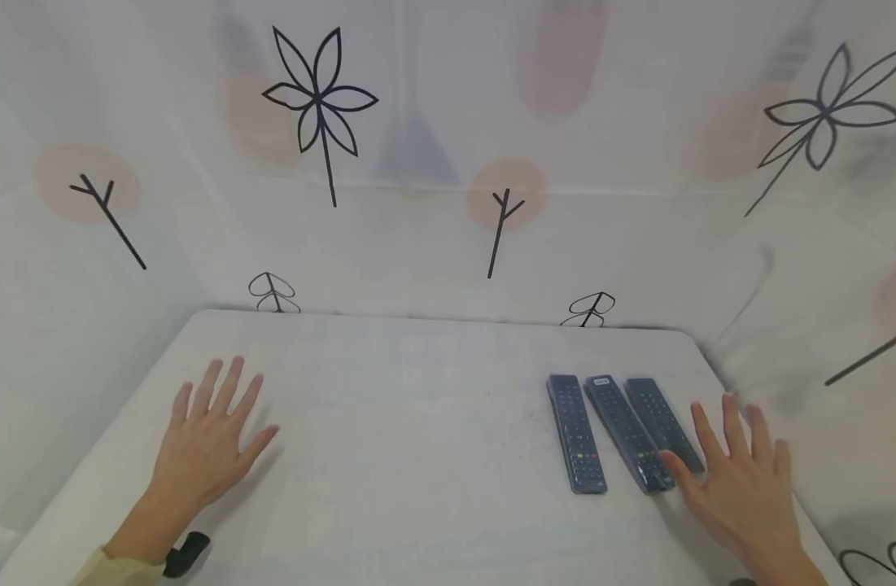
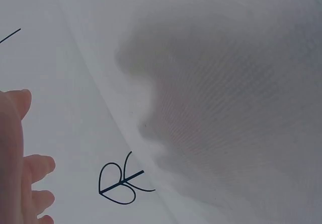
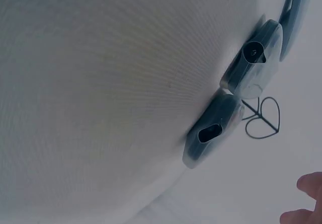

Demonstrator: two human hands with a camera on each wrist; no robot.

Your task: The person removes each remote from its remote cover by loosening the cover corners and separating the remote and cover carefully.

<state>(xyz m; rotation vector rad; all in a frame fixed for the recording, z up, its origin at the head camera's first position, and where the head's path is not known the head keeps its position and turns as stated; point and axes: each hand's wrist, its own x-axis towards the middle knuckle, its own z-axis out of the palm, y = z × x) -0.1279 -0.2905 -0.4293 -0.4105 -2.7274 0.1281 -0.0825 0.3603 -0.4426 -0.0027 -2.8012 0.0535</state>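
Three dark remote controls stand side by side at the right of the white table in the head view: a left remote point(image 1: 577, 434), a middle remote point(image 1: 628, 431) with a small white label at its top, and a right remote point(image 1: 663, 423). My right hand point(image 1: 748, 488) is spread beside them, its thumb overlapping the lower end of the middle one in this view. My left hand point(image 1: 206, 448), fingers spread, is over the left side of the table with nothing in it. In the right wrist view, the ends of two remotes point(image 3: 214, 128) show in clear wrapping.
The white table point(image 1: 404, 431) has rounded far corners. Behind it hangs a pale cloth point(image 1: 418, 244) printed with black flower and twig outlines and soft coloured patches. A black strap piece point(image 1: 187, 555) sits at the left wrist, by a pale yellow sleeve point(image 1: 118, 568).
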